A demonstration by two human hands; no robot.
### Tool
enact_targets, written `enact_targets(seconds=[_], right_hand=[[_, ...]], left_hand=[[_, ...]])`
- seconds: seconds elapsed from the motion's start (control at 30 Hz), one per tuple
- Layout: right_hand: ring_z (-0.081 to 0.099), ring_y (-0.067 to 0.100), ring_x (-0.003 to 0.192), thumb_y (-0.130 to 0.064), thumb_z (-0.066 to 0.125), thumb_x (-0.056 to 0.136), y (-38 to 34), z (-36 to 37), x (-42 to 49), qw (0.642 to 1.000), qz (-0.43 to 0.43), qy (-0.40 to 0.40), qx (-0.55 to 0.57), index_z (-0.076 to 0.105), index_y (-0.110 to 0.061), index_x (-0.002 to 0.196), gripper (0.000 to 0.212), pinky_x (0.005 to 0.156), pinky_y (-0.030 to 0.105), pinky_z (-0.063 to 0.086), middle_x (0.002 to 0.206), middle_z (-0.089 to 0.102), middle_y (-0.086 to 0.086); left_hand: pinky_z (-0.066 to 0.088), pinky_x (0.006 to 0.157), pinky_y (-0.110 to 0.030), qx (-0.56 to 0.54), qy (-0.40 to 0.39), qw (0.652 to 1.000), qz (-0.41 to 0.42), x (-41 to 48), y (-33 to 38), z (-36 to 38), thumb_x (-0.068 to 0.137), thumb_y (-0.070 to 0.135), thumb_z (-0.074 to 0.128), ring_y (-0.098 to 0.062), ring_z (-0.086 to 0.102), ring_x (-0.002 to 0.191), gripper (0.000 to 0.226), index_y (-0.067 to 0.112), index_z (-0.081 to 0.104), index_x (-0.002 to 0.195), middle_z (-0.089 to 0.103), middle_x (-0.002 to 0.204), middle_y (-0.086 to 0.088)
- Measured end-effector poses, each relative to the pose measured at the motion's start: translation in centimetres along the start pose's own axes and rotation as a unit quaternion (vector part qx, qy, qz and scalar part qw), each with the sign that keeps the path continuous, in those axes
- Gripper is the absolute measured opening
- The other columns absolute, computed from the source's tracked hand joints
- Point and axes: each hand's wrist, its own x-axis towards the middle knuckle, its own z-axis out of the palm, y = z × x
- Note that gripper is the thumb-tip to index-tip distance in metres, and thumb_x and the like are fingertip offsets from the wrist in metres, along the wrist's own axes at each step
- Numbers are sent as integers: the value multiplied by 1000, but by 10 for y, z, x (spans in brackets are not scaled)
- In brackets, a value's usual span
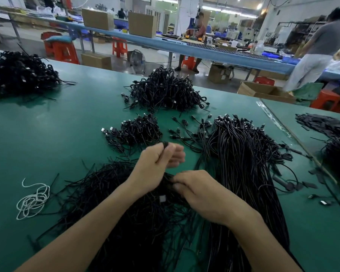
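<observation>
left hand [157,163] pinches a thin, coiled black cable [165,144].

Bright, even overhead light; ceiling lights [259,5] blown out; soft sheen on green table [47,144]; left hand [157,161] motion-blurred at fingers; wide-angle bending at edges; background soft

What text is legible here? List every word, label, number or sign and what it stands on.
None can be read.
The pale tag on the near black strands is blurred.
White labels in the far-left cable pile are too small.
The cardboard boxes show no legible print.
</observation>
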Motion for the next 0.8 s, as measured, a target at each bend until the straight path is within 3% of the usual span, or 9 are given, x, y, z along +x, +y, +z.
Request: enact_targets(seconds=[0.1, 0.2, 0.3, 0.37, 0.43, 0.5, 0.67, 0.8], right_hand=[[59, 4, 69, -26, 61, 97, 4, -11, -4, 998, -10, 59, -9, 70, -24, 81, 19, 65, 19, 45, 75, 65, -12], [61, 0, 68, -27, 70, 91, 9, -17, -5, 988, -24, 150, 27, 71, -24, 79, 13, 62, 12, 44, 68, 64, -18], [53, 5, 56, -27, 74, 87, 16, -17, -4, 975, -28, 200, 90, 64, -24, 76, 16, 55, 17, 43, 66, 63, -8], [52, 10, 60, -28, 75, 86, 17, -17, -2, 968, -35, 177, 172, 64, -23, 78, 15, 58, 25, 47, 70, 63, -1], [61, 26, 74, -30, 73, 84, 17, -16, -2, 954, -47, 146, 258, 64, -19, 82, 15, 70, 41, 52, 82, 66, 7], [64, 31, 86, -29, 71, 87, 17, -15, -3, 947, -56, 122, 291, 63, -19, 86, 13, 79, 45, 53, 91, 67, 11], [60, 22, 72, -21, 72, 89, 17, -13, -2, 966, -39, 148, 207, 61, -25, 82, 14, 67, 36, 52, 77, 64, -2], [63, 6, 75, -19, 69, 92, 15, -14, -1, 978, -23, 151, 144, 60, -26, 84, 14, 69, 21, 50, 80, 66, -10]], left_hand=[[49, 63, -37, 61, -100, 993, -34, -10, 0, 5, 106, 26, 41, -19, 59, 70, 45, -7, 62, 84, 64, 75, -18], [44, 49, -23, 71, -171, 980, -71, -17, 6, 3, 102, 43, 37, -16, 57, 49, 54, 12, 65, 68, 62, 56, -1], [35, 43, -15, 15, -212, 970, -119, -16, 13, -2, 101, 52, 33, -8, 41, 36, 60, 23, 67, 60, 45, 44, 8], [31, 40, -14, -45, -256, 956, -136, -15, 17, -8, 96, 57, 37, -5, 33, 34, 55, 25, 60, 58, 37, 43, 10], [28, 37, -13, -113, -291, 937, -159, -14, 20, -15, 97, 57, 41, -4, 29, 34, 52, 27, 55, 56, 34, 44, 11], [27, 35, -13, -144, -312, 922, -180, -13, 21, -20, 96, 55, 44, -4, 30, 33, 50, 27, 52, 55, 34, 43, 10], [34, 38, -16, -152, -302, 920, -198, -14, 16, -21, 95, 53, 49, -10, 43, 38, 49, 23, 48, 57, 42, 46, 3], [44, 49, -20, -58, -246, 953, -168, -16, 14, -15, 96, 53, 44, -14, 54, 49, 49, 22, 54, 59, 55, 56, -2]])
